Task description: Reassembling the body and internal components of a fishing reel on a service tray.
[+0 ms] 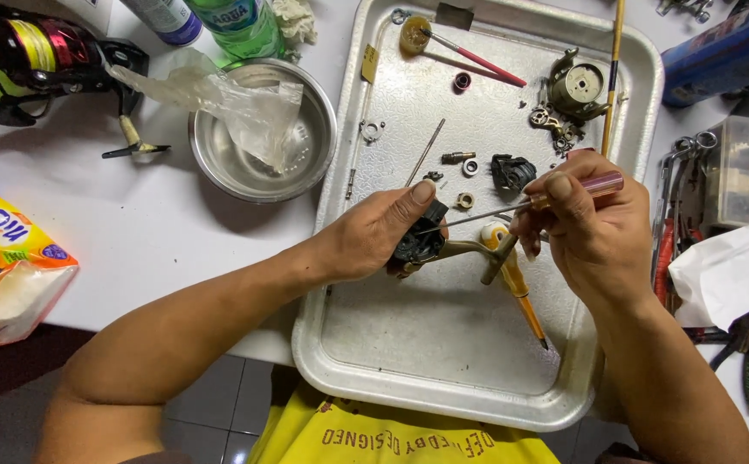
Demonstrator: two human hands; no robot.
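My left hand [374, 234] grips a black fishing-reel body [420, 241] with a bronze handle arm [477, 255] sticking out to the right, held just above a metal tray [443, 361]. In my right hand [596, 225] is a thin screwdriver with a pinkish metal handle [596, 183]. Its shaft [477, 216] points left and its tip touches the reel body. Under my hands lies a yellow-handled tool [519, 288]. Small reel parts lie further up the tray: a black part [512, 172], a greenish-grey housing [579, 88], a thin rod [426, 151] and small rings.
A steel bowl [220, 167] with a crumpled plastic bag stands left of the tray. A complete fishing reel [43, 56] lies at the far left, a tissue pack [5, 262] below it. Wrenches [684, 159], a clear box [748, 167] and white plastic [731, 271] crowd the right.
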